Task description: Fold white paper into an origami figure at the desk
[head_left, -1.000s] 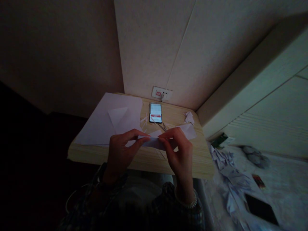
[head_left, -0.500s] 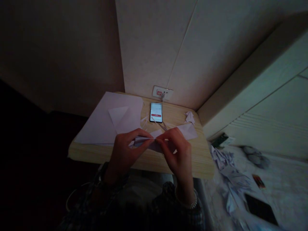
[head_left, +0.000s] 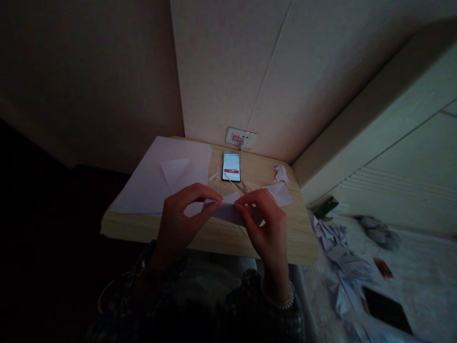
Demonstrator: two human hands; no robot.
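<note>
A folded sheet of white paper [head_left: 229,213] is held up over the near part of the wooden table [head_left: 214,238]. My left hand [head_left: 185,214] pinches its top edge between thumb and fingers. A short way to the right, my right hand [head_left: 264,219] pinches the same edge, its curled fingers hiding part of the sheet. Just beyond my hands lie scissors [head_left: 242,187], partly covered, and thin paper strips [head_left: 215,177]. Near my right hand rests another piece of paper [head_left: 280,194].
Large white sheets [head_left: 143,186] cover the table's left side. A lit phone [head_left: 231,166] lies near the wall socket [head_left: 241,137]. A folded paper figure [head_left: 281,174] sits at the back right. Right of the table are crumpled papers [head_left: 335,238] and a dark tablet-like object [head_left: 386,309].
My hands have moved slightly apart along the paper's edge. The paper has turned, so more of its flat face shows below my fingers.
</note>
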